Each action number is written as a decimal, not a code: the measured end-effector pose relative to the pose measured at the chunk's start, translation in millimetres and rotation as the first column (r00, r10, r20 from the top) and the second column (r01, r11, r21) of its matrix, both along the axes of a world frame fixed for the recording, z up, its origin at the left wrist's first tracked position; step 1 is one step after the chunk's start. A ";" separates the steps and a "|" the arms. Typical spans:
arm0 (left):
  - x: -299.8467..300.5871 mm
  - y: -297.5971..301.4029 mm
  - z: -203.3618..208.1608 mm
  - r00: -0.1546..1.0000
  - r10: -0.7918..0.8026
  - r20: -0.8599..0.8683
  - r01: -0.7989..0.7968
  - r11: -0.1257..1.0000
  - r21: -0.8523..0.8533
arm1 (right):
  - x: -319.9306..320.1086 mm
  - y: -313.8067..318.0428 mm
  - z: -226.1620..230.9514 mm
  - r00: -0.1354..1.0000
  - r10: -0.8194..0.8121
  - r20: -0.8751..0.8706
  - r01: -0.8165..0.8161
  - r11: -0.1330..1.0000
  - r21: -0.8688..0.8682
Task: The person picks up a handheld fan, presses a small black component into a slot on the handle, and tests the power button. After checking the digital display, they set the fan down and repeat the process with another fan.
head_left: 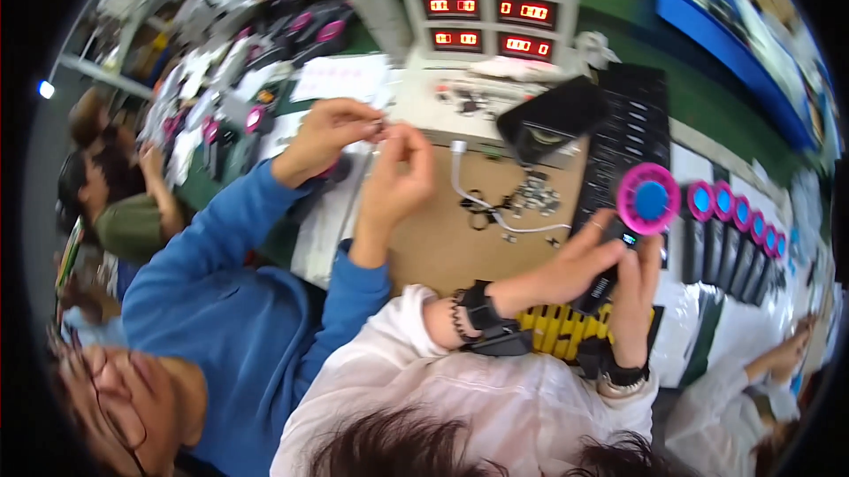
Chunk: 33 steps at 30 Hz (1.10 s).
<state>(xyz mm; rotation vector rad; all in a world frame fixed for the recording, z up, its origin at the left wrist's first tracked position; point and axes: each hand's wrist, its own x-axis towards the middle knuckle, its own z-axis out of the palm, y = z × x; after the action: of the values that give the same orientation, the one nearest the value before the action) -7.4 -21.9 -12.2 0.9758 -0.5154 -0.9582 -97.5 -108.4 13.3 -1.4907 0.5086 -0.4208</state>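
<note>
A handheld fan (pixel 651 201) is between my two hands, its pink ring and blue hub tilted up and its black handle pointing down toward me. A small display glows on its neck. From the left, my left hand (pixel 566 263) grips the neck with thumb and fingers. My right hand (pixel 631 309) closes on the fan's right side, below the ring. The handle's lower part lies over yellow-and-black ribbed material (pixel 562 328). Just beyond the fan is a long black slotted tray (pixel 630 123).
Several similar fans (pixel 727 221) lie in a row at right. A black phone (pixel 553 119) leans before a box with red displays (pixel 484 13). Small metal parts (pixel 536 194) and a white cable (pixel 459 172) lie on brown board. At left, a co-worker's hands (pixel 371 145) pinch something tiny.
</note>
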 end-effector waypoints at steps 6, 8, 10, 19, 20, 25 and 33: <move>4.0 1.4 0.0 0.998 -0.053 0.036 0.057 0.989 -0.134 | 7.8 -5.0 -19.0 0.993 -0.119 0.021 0.120 0.989 -0.082; 1.0 -0.5 -3.7 0.995 0.057 0.086 -0.043 0.986 -0.161 | 8.9 -6.3 -23.1 0.992 -0.126 0.011 0.127 0.988 -0.083; 1.6 0.5 -5.4 0.988 0.112 0.110 -0.091 0.979 -0.182 | 10.5 -4.8 -21.8 0.993 -0.118 -0.017 0.116 0.991 -0.066; 5.1 -3.2 -14.6 0.922 0.280 0.266 -0.290 0.957 -0.001 | 15.5 5.0 -6.2 0.988 -0.091 -0.126 0.090 0.996 -0.013; 6.4 -0.7 -10.0 0.975 0.222 0.032 -0.222 0.975 0.024 | 15.5 6.1 -5.0 0.992 -0.062 -0.110 0.065 0.998 0.027; 15.9 7.9 -0.6 0.906 0.044 -0.422 -0.045 0.999 0.008 | 21.0 -0.9 -11.1 0.997 0.072 -0.030 -0.071 0.997 0.027; 14.1 13.5 5.9 0.947 -0.089 -0.307 0.038 0.985 -0.168 | 12.8 -5.8 -0.6 0.977 0.199 0.076 -0.206 0.974 0.095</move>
<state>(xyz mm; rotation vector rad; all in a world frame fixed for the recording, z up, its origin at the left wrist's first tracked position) 6.7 -8.4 -6.3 0.6483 -0.3504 -1.0898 -84.7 -114.2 12.7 -1.4090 0.3166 -0.2786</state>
